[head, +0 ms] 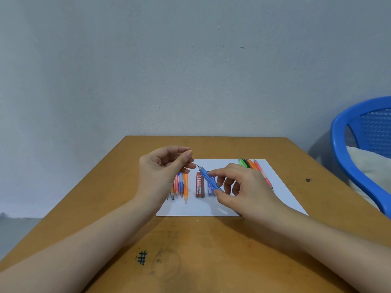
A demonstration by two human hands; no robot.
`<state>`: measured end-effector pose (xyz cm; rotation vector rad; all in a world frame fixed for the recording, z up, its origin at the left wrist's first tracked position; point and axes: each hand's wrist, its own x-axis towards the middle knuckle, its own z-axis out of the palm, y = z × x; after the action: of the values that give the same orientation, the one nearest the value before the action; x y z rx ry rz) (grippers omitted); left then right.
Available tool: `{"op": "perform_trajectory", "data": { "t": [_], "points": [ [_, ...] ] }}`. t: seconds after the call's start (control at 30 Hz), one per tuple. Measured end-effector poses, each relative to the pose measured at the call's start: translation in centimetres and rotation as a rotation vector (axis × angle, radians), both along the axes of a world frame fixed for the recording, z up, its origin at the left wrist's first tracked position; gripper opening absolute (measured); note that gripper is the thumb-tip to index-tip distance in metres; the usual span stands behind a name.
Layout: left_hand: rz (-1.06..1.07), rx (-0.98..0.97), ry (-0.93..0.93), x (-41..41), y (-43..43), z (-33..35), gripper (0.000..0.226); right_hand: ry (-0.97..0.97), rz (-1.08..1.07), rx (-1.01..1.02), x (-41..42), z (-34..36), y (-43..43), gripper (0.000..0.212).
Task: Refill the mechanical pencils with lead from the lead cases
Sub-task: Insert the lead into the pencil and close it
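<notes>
My right hand (239, 187) grips a translucent blue mechanical pencil (209, 179), tilted with its open end up and to the left. My left hand (163, 168) pinches a thin dark lead (196, 162) whose lower end meets the pencil's open end. On the white paper (281, 187) lie a red lead case (199, 185) and a blue lead case (210, 190), the blue one partly hidden behind the held pencil. Several pencils (182, 187) lie to the left of the cases, partly under my left hand. More pencils (252, 164) lie at the paper's far right.
The paper lies on a brown wooden table (190, 250) against a grey wall. A blue plastic chair (359, 149) with a pale cushion stands to the right of the table. A black hash mark (142, 258) is drawn on the tabletop near me.
</notes>
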<state>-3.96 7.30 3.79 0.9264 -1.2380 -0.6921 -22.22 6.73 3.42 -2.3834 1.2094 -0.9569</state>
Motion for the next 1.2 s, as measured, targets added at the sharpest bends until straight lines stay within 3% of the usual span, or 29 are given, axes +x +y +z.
{"op": "perform_trajectory", "data": {
  "t": [0.2,0.43,0.83,1.2],
  "points": [
    [-0.025,0.041,-0.078,-0.4,-0.2,-0.5,0.014,-0.033,-0.016,-0.009,0.0,-0.2,0.1,0.038],
    [-0.053,0.035,-0.091,-0.6,-0.3,-0.7,0.031,-0.084,-0.023,-0.002,0.0,-0.5,0.0,0.040],
    [-0.060,0.060,-0.118,-1.4,0.4,-0.9,0.026,-0.216,0.016,-0.031,0.2,-1.0,-0.2,0.037],
    [-0.051,-0.045,-0.013,-1.5,0.9,-0.7,0.027,-0.318,0.000,0.049,-0.4,-0.5,-1.2,0.025]
  ]
}}
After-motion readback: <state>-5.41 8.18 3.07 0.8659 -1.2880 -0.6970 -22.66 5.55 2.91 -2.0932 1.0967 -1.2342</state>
